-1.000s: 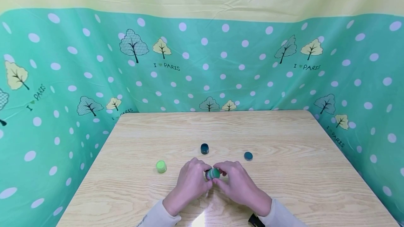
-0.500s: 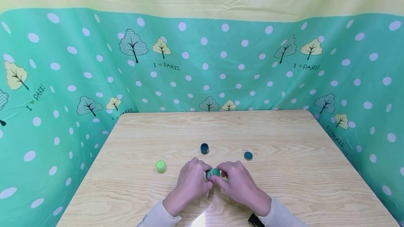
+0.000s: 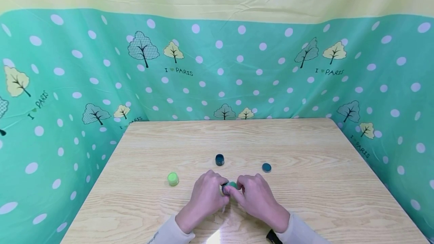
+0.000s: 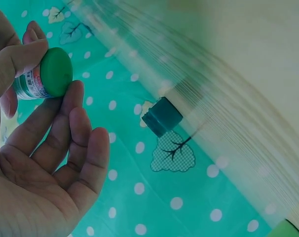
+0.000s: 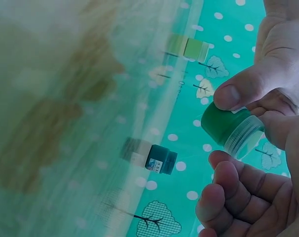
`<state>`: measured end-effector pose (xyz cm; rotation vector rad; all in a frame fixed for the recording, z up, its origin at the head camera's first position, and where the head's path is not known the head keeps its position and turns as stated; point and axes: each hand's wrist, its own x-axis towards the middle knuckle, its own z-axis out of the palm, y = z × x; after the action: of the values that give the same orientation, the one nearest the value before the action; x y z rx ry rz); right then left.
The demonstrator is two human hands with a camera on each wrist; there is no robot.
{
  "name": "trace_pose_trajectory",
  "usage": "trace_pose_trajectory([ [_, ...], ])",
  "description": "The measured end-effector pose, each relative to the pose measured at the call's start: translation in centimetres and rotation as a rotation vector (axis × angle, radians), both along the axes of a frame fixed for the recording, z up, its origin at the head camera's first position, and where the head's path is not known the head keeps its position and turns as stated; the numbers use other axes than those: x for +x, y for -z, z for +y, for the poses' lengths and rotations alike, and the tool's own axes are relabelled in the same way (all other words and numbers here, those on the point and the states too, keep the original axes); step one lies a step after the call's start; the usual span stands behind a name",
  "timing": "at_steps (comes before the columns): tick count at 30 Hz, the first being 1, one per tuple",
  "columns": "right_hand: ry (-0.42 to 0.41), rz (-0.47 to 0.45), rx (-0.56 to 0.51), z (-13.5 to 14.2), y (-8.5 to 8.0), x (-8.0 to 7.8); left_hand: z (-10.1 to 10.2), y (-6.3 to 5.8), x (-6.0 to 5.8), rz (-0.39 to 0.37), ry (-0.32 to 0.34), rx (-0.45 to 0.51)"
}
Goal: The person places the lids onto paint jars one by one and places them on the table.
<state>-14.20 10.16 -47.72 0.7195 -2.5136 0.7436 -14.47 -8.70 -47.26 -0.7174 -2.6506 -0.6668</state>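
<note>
A small green paint jar (image 3: 233, 185) is held between both hands, off the upright. My left hand (image 3: 207, 193) grips its body from the left; in the left wrist view the jar's green round end (image 4: 57, 72) and printed label show. My right hand (image 3: 255, 197) holds the other end, a clear ridged lid (image 5: 245, 136), with its thumb laid across the jar in the head view. In the right wrist view, a left thumb (image 5: 231, 96) presses on the green body, and the right hand's lower fingers (image 5: 226, 177) curl beneath the jar. Much of the jar is hidden in the head view.
An open teal jar (image 3: 219, 160) stands just beyond the hands. Its teal-stained lid (image 3: 266, 167) lies to the right. A light green jar (image 3: 173, 179) stands to the left on the wooden table (image 3: 288, 138). A spotted curtain (image 3: 203, 97) hangs behind and along the sides.
My right thumb has swung left over the jar and the right fingertips have turned away, covering more of it. My left hand stays put, and the other jars have not moved.
</note>
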Motion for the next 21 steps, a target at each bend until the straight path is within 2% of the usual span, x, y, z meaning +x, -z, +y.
trace_pose_trajectory([
  [11, 0.003, -0.021, -0.004, 0.2, -0.1, -0.1, -0.1, -0.2, 0.0, -0.008, -0.007, -0.003],
  [21, -0.116, -0.107, -0.041, 0.9, -1.2, -0.1, -0.2, -0.2, 0.0, -0.005, -0.006, -0.001],
])
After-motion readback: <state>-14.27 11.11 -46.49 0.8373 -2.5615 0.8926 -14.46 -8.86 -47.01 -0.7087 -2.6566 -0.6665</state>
